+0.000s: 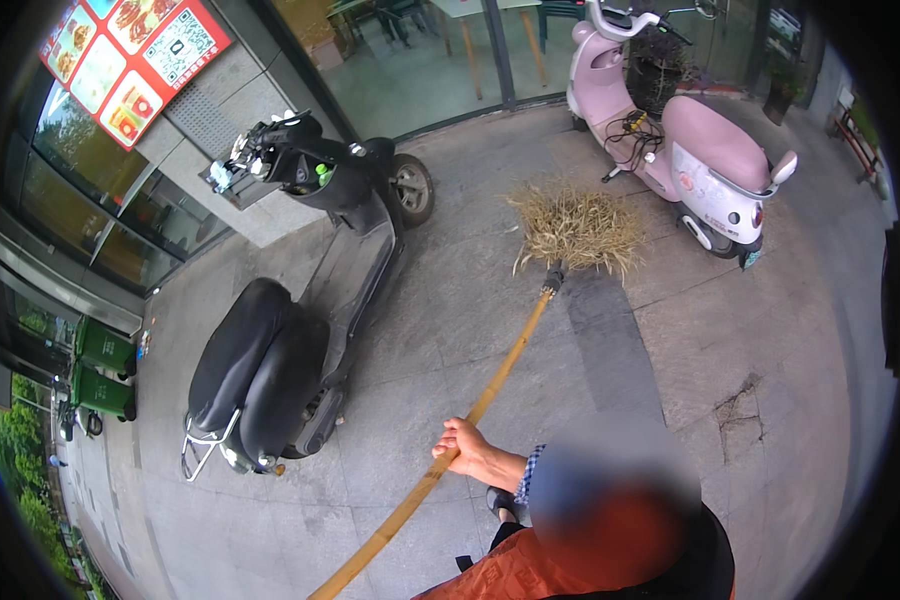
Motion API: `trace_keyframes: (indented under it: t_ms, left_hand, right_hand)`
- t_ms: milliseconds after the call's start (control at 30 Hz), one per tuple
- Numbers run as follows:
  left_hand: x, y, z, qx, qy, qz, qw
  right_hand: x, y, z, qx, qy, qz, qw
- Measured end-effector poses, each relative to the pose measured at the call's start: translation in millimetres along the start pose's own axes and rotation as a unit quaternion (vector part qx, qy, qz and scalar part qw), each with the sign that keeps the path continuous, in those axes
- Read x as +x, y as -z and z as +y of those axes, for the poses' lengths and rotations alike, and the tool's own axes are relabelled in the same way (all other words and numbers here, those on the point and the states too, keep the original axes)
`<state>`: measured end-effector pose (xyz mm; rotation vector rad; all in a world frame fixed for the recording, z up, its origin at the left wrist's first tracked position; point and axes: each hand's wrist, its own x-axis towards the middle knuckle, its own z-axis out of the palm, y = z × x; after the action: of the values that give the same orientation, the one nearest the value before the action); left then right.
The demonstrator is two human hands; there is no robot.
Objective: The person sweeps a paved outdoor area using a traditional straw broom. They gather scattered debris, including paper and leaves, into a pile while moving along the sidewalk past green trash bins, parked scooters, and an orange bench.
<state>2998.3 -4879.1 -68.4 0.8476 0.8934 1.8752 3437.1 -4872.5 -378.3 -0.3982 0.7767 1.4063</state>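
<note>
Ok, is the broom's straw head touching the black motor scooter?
No, pavement shows between the broom's straw head and the black motor scooter.

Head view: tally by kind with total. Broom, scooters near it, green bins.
Broom: 1
Scooters: 2 (black scooter, pink scooter)
Green bins: 2 (upper bin, lower bin)
Total: 5

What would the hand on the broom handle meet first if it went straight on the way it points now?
Past the broom handle it holds, the hand would probably meet the black scooter first, though the depth is unclear.
</note>
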Motion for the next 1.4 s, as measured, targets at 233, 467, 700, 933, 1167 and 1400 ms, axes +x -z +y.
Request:
trace_keyframes:
  t_ms: [233,467,700,933,1167,1400]
  left_hand:
    - [-11.0,-94.8,-45.9,-0.200,-0.004,-0.153,0.968]
    - [-119.4,-234.1,-190.4,-0.035,0.016,-0.376,0.926]
    - [14.4,-235.0,-91.8,-0.066,0.063,-0.288,0.953]
    - [38.5,-243.9,-73.4,-0.036,0.121,-0.335,0.934]
    - [-139.4,-183.0,-227.5,-0.032,0.418,-0.389,0.820]
    - [-129.1,-192.4,-184.1,-0.122,0.338,-0.585,0.727]
  right_hand:
    - [-1.6,-96.8,-90.0,-0.021,0.079,-0.171,0.982]
    - [64.3,-57.8,-271.8,0.041,0.269,-0.164,0.948]
    - [-38.2,-6.7,-124.0,0.104,0.162,-0.314,0.930]
    - [-104.0,77.5,-49.3,0.182,0.052,-0.303,0.934]
    - [-142.0,218.5,-169.7,0.199,0.351,0.050,0.914]
    - [-184.0,224.1,-155.8,0.296,0.367,-0.127,0.873]
